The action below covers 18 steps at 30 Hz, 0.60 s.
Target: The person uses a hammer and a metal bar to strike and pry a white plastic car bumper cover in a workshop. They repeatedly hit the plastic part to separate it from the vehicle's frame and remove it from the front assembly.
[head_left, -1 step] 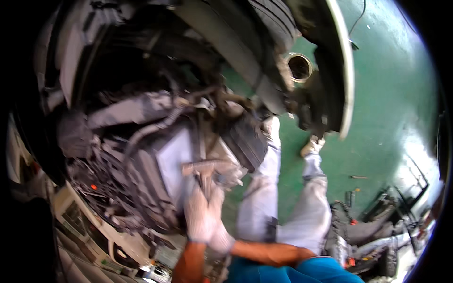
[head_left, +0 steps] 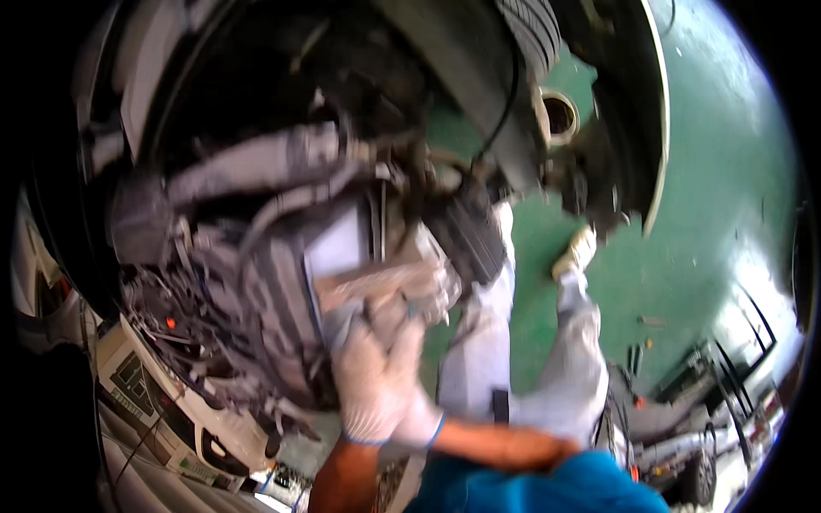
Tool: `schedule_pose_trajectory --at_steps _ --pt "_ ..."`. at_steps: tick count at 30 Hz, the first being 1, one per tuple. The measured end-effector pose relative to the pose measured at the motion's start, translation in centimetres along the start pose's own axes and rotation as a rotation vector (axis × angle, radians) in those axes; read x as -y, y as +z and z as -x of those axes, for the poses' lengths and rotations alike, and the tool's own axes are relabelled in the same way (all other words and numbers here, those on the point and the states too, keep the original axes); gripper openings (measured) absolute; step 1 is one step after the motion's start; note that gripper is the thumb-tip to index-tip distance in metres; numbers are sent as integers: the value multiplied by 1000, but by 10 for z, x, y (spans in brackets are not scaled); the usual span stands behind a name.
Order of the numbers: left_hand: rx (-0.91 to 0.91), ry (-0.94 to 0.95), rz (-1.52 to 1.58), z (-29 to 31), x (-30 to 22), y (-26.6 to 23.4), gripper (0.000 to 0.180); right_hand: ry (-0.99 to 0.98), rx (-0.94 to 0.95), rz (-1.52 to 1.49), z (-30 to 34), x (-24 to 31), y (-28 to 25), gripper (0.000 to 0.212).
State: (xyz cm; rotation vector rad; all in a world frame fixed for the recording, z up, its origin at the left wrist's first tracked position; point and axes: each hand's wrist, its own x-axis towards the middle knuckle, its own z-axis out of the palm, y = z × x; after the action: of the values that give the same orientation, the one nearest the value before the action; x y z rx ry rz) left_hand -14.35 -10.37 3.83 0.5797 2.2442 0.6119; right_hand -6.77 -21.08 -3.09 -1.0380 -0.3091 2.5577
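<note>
Both my hands wear pale knit gloves and are close together at the engine's near side. My left hand (head_left: pixel 366 380) is closed on the narrow lower part of a blurred brown T-shaped piece (head_left: pixel 368 286). My right hand (head_left: pixel 417 417) comes in from the right against it, with fingers closed on the same lower part, partly hidden by the left. The piece's flat, wide top lies across a pale flat panel (head_left: pixel 340 244) on the dark engine assembly (head_left: pixel 278 299). Crinkled clear plastic (head_left: pixel 434 278) shows just right of the piece. Motion blur hides its exact kind.
A dark box-shaped part (head_left: pixel 469 239) sits right of the panel, beside my legs. Hoses and tangled wiring (head_left: pixel 188 316) cover the left side. Beyond are a tyre (head_left: pixel 532 34), a curved body panel (head_left: pixel 657 128) and a round container (head_left: pixel 560 115). Loose parts lie lower right on the green floor (head_left: pixel 710 197).
The view has shifted a little. The brown piece now lies tilted, its right end higher, and my gloved hands appear larger and slightly higher around it.
</note>
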Motion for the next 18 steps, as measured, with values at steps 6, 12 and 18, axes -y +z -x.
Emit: schedule_pose_trajectory --at_steps 6,12,18 --pt "66 324 383 12 -8 17 18 -177 -74 433 10 85 -41 35" --pt "141 -6 458 -23 -14 38 18 83 -36 769 -7 115 -52 49" --pt "164 206 157 -61 -68 73 24 -30 -274 912 -26 125 -66 39"
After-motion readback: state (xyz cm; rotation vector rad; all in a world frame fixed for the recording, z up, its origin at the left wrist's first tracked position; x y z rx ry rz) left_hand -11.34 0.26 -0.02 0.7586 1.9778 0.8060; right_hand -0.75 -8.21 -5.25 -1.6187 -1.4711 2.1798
